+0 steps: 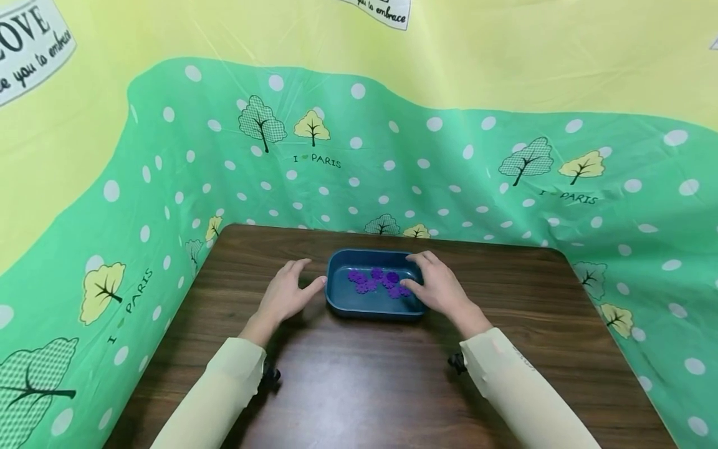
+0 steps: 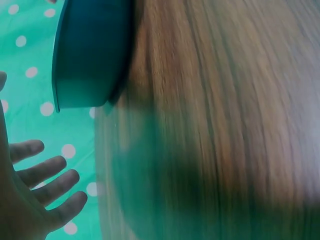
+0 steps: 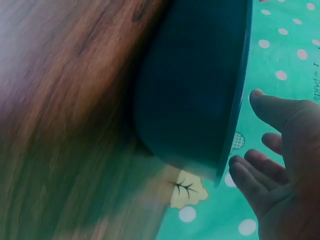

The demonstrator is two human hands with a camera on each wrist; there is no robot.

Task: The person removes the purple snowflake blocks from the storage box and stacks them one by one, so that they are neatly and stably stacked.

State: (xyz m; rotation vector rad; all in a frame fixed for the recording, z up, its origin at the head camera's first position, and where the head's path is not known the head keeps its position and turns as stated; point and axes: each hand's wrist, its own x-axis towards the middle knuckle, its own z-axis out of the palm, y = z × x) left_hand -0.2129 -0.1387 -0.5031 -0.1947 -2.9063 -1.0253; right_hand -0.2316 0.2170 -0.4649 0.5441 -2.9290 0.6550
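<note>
A dark blue rectangular tray point(image 1: 373, 313) stands on the table with several small purple flower-shaped pieces point(image 1: 361, 285) lying inside. Just off its left end is my left hand point(image 1: 285, 293), fingers spread and thumb pointing at the rim. In the left wrist view that hand point(image 2: 35, 195) holds nothing, and the tray's outer wall point(image 2: 90, 60) is above it. My right hand point(image 1: 442, 287) overlaps the tray's right end in the head view, its thumb over the inside. The right wrist view has this hand point(image 3: 285, 170) with loosely bent fingers and nothing in them, close by the rim.
The dark wood-grain table point(image 1: 370, 386) has rounded far corners. Behind it and along both sides hangs a green and yellow cloth point(image 1: 336, 206) printed with dots and trees. Dark wrist devices point(image 1: 269, 377) sit under the light sleeves point(image 1: 224, 386).
</note>
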